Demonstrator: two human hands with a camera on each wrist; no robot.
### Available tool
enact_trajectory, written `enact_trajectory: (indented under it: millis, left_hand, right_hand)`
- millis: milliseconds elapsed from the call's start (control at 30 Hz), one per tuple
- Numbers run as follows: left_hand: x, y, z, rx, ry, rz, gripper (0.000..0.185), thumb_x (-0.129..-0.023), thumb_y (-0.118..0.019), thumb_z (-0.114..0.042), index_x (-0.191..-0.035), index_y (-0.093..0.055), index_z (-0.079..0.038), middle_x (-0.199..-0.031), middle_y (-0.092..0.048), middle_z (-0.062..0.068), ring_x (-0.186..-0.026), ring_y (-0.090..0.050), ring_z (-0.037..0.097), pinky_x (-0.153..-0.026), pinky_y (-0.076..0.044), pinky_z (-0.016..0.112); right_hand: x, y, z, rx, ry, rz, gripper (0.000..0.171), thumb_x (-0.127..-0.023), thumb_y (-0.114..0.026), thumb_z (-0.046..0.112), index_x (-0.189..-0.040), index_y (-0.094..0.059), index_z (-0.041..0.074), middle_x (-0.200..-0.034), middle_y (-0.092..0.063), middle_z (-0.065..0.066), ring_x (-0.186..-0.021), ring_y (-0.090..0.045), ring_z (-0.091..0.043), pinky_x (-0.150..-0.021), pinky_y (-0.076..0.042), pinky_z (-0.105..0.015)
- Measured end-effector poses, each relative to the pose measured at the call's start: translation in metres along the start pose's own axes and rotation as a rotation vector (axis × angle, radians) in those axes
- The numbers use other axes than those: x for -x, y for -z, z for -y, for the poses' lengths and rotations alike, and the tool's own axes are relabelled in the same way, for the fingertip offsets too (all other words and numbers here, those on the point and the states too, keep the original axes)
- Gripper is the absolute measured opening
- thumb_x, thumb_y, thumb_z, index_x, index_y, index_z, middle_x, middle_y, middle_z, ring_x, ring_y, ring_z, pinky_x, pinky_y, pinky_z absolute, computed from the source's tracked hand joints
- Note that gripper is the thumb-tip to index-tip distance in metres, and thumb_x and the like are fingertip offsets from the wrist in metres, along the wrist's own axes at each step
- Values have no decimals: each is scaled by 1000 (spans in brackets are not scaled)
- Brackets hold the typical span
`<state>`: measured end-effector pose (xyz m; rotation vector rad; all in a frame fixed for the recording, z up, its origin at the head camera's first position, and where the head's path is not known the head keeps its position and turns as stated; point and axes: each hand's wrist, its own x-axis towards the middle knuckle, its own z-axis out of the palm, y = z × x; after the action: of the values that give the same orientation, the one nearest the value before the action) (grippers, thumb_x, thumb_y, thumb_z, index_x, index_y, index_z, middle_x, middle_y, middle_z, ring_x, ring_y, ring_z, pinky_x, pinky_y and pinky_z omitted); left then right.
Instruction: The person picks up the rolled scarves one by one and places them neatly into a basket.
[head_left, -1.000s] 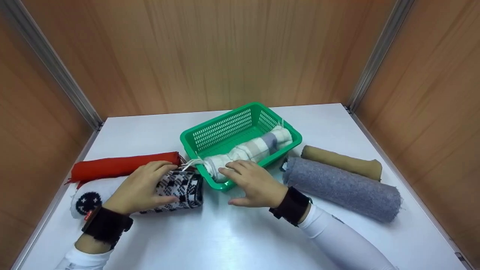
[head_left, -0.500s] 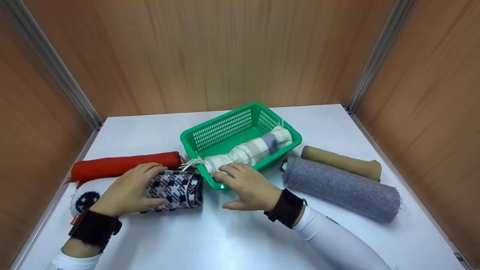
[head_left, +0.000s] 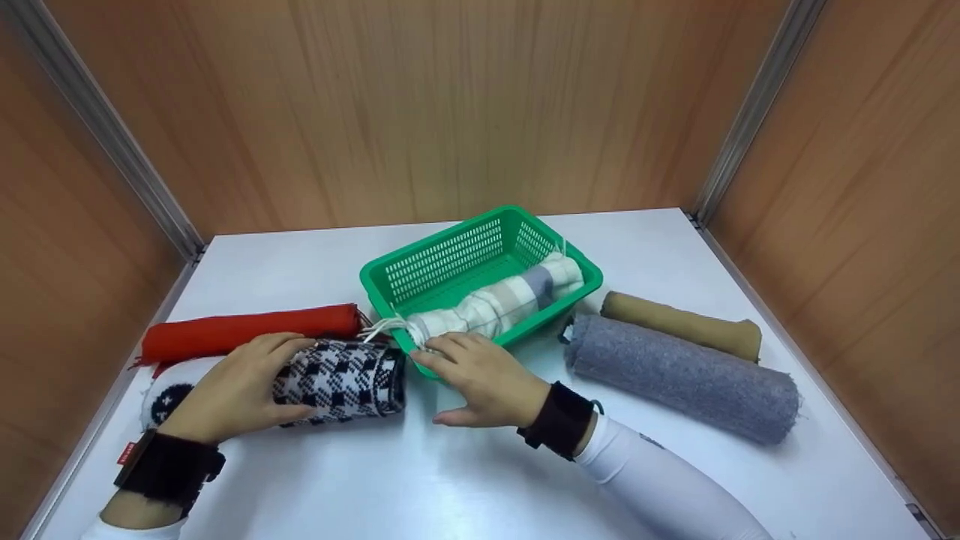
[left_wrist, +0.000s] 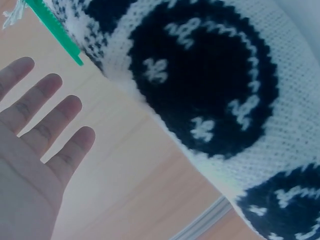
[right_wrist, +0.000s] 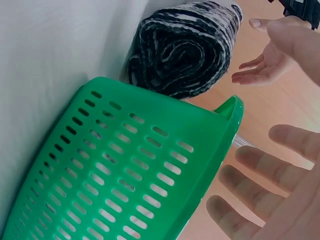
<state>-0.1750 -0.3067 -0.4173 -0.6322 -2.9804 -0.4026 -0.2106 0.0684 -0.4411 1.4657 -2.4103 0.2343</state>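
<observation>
A rolled black-and-white knitted scarf (head_left: 337, 381) lies at the left on the white table, its coiled end (right_wrist: 185, 55) facing the basket in the right wrist view. My left hand (head_left: 236, 394) hovers over this roll, fingers spread and nothing held; the left wrist view shows its fingers (left_wrist: 55, 115) apart from the knit. Over the near corner of a green plastic basket (head_left: 435, 264) is my right hand (head_left: 484, 381), relaxed and holding nothing. Inside the basket rests a rolled white, beige and grey checked scarf (head_left: 510, 298), its white fringe hanging over the left rim.
Behind the black-and-white roll lies a red rolled scarf (head_left: 247, 332). On the right, a thick grey roll (head_left: 682, 379) sits in front of a thinner olive one (head_left: 682, 325). Wooden panels (head_left: 480, 112) enclose the table at the back and sides.
Both hands have drifted left and slightly toward the person, uncovering more of the black-and-white roll. The basket and all the rolls have stayed in place.
</observation>
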Motion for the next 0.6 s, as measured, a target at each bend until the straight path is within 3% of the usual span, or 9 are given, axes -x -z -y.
enact_trajectory:
  millis: [600]
  left_hand:
    - [12, 0, 11, -21, 53, 45, 97, -74, -100, -39, -155, -57, -8, -153, -59, 22, -141, -53, 48, -114, -44, 75]
  right_hand:
    - [-13, -11, 16, -4, 48, -11, 88, -88, -85, 59, -158, -54, 15, -153, -62, -11, -140, -60, -29, -120, -49, -44]
